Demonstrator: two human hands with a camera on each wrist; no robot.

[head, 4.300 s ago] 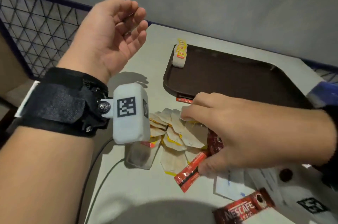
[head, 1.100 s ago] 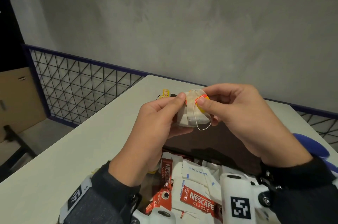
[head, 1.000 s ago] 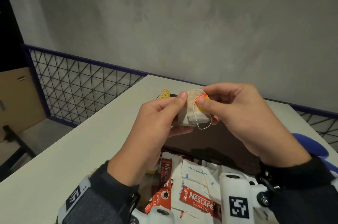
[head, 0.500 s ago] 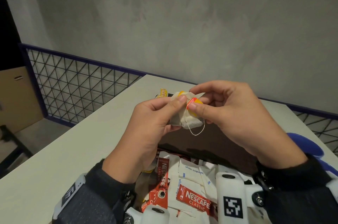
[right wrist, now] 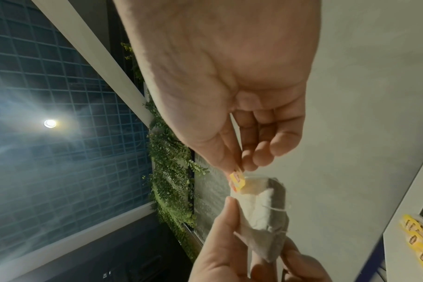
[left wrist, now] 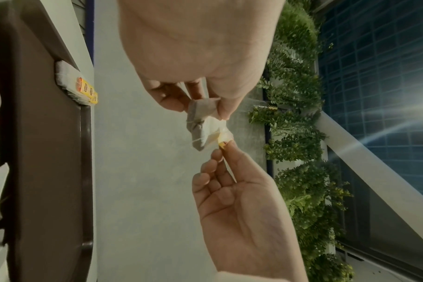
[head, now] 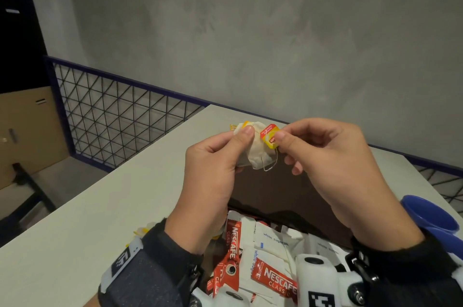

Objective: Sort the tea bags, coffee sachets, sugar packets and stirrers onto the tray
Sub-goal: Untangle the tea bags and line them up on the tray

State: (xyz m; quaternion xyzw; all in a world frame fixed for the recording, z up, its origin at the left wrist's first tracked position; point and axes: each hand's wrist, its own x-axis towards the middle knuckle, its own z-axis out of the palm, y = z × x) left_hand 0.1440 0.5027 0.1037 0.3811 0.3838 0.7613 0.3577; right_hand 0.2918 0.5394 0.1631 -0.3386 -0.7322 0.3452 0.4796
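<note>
Both hands are raised above the brown tray [head: 288,196], at the far side of the tabletop [head: 105,209]. The left hand [head: 213,171] pinches the tea bag [head: 258,154]; the right hand [head: 333,164] pinches its yellow tag [head: 269,136] between thumb and forefinger, other fingers loosely curled. Best to wind the loose string [head: 270,165] snugly, tuck the tag flat, then lay the bag beside the stacked tea bags [left wrist: 73,84] in the tray's corner.
</note>
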